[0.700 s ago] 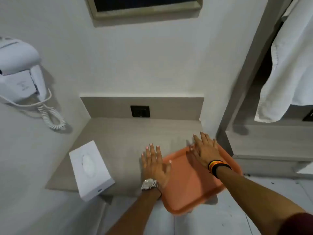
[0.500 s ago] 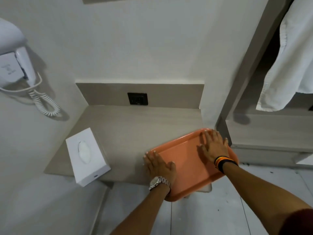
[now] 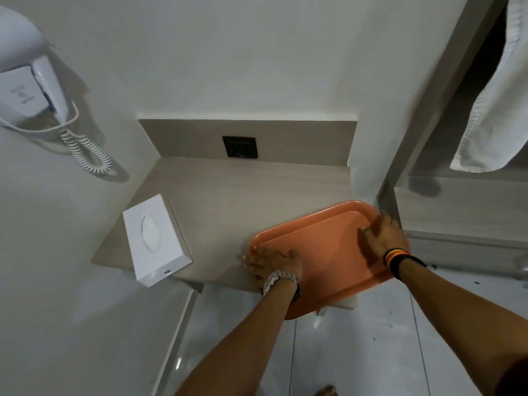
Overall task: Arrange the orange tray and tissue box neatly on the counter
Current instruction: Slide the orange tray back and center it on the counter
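An orange tray (image 3: 323, 250) lies skewed on the right front of the wooden counter (image 3: 228, 195), its near corner hanging over the front edge. My left hand (image 3: 274, 262) rests flat on the tray's left end, fingers spread at the rim. My right hand (image 3: 383, 237) lies flat on the tray's far right end, close to the wall corner. A white tissue box (image 3: 155, 238) with an oval opening sits at the counter's left front corner, angled, its near end past the edge.
A black wall socket (image 3: 240, 147) is set in the backsplash. A white wall-mounted hair dryer (image 3: 28, 90) with a coiled cord hangs at left. A white towel (image 3: 500, 95) hangs at upper right over a lower wooden shelf (image 3: 457, 212). Tiled floor lies below.
Both hands have turned the tray on the counter: my left hand went from the countertop onto the tray's left end, and the tray now reaches further back. The view dropped lower.
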Tool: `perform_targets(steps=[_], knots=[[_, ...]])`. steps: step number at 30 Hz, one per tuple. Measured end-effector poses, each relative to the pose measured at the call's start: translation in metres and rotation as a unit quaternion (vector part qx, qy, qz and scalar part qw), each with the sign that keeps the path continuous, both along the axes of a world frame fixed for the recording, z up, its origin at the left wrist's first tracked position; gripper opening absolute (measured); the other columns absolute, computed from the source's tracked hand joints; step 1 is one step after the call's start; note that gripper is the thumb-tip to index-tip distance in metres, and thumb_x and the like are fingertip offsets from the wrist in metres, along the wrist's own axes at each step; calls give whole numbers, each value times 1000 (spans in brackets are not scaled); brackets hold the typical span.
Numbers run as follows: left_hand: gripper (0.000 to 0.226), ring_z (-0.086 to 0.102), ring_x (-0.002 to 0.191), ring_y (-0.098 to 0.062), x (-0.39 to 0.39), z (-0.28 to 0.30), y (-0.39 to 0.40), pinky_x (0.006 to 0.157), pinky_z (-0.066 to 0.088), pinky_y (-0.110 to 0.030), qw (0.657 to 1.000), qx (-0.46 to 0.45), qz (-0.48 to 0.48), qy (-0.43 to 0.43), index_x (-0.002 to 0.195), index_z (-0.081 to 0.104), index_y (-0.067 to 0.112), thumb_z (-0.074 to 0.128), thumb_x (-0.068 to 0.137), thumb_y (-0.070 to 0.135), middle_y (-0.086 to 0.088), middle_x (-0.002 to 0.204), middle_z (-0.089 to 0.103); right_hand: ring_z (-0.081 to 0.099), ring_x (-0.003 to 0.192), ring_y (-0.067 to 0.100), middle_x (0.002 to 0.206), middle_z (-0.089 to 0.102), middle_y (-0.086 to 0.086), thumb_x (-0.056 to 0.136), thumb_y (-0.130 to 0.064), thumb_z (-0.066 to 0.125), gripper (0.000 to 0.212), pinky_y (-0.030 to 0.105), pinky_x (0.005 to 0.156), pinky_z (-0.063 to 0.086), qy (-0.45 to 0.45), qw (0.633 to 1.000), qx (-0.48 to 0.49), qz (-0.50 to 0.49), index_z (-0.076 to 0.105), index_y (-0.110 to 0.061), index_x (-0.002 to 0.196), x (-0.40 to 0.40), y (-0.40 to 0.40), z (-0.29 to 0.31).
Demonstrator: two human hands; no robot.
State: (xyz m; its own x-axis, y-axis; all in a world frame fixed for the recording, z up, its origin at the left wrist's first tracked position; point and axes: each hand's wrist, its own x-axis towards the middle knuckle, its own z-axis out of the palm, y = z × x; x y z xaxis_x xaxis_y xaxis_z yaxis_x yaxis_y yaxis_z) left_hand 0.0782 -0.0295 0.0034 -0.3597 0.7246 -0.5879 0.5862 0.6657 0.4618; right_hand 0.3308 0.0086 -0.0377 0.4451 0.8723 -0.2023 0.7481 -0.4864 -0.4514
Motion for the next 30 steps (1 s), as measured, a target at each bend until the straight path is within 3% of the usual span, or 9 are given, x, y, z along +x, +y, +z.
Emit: perform_targets(steps=[7,11,19,30], knots=[[94,28,146,-43,-28,8,34,114,31,-61,998,43,19,35,158,3,9,46,88,54,-21,164,17,46,127,44,145,44,18,87,-48,62,78,61,102,40,57,997,43,-34,26,-19,149,-23,21,11],[88,42,134,-43,-64,16,78,106,39,-59,992,108,33,61,155,16,9,49,86,53,-19,151,39,47,126,43,144,43,17,87,-49,62,78,63,100,41,112,990,77,-48,25,-20,149,-52,44,21],[90,44,134,-43,-155,22,185,108,37,-58,982,179,4,64,157,16,15,47,84,58,-16,152,44,51,120,41,139,45,16,89,-44,64,68,54,102,44,206,971,90,-86,33,-21,144,-128,94,33],[87,45,139,-40,-208,-14,294,114,38,-55,980,188,-53,-37,159,17,20,55,87,50,-13,157,41,51,121,41,137,44,16,89,-41,66,64,49,102,42,190,966,92,-152,38,-16,141,-175,152,20]])
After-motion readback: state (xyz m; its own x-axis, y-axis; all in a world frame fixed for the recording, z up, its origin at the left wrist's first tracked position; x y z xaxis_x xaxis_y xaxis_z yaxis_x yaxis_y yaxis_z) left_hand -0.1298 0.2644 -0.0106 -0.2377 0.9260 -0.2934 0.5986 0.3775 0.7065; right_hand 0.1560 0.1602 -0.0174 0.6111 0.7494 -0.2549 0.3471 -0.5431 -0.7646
